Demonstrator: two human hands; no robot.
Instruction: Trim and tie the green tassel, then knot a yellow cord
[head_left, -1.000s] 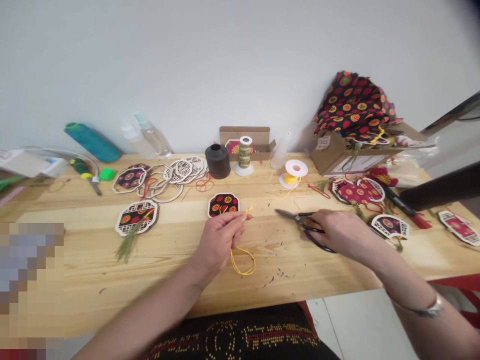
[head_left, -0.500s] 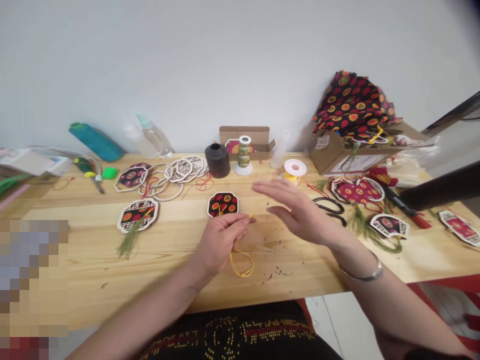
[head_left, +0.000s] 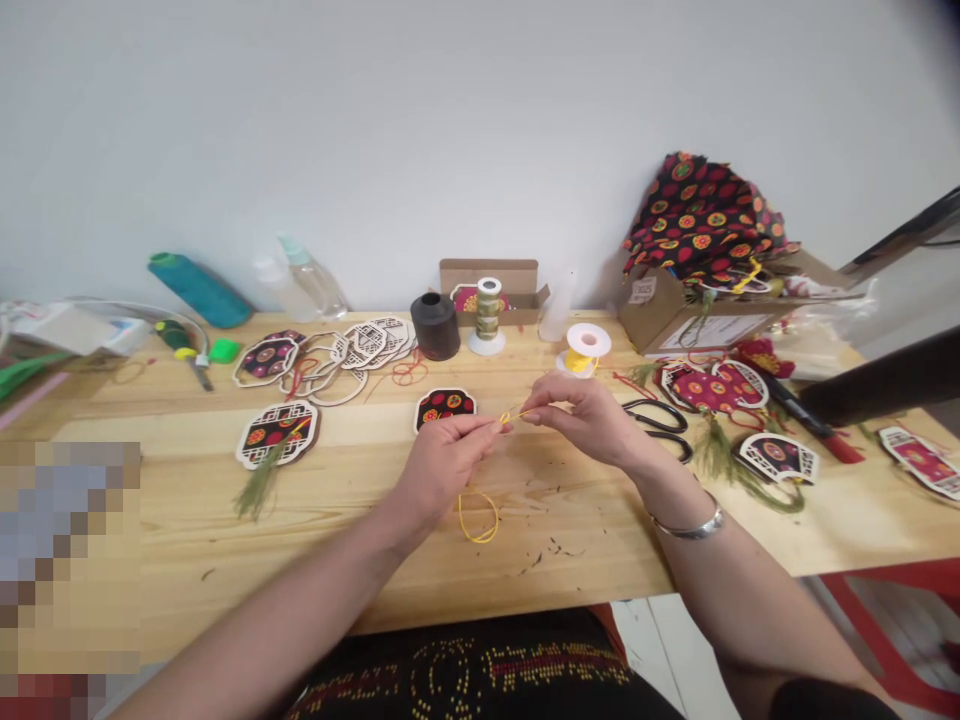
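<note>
My left hand (head_left: 454,460) pinches a thin yellow cord (head_left: 480,540) between thumb and fingers. A loop of the cord hangs below that hand, and a small loop stands at the fingertips. Close on the right, my right hand (head_left: 581,415) is closed on another stretch of the same cord, drawn out between the two hands. Just behind my left fingers lies an ornament (head_left: 445,404) with dark flowered fabric and a pale rim, partly covered by the hand. A white spool of yellow cord (head_left: 583,348) stands beyond my right hand.
Black-handled scissors (head_left: 660,420) lie right of my right hand. Fabric ornaments (head_left: 277,432) with tassels and pale lattice frames (head_left: 375,340) are on the left. A black spool (head_left: 435,325) and a green thread spool (head_left: 487,315) stand behind. A cardboard box (head_left: 675,315) with fabric is back right.
My right hand, open and raised half a second ago, has come in toward the left and closed on the yellow cord. My left hand keeps its pinch. A small loop now shows between them.
</note>
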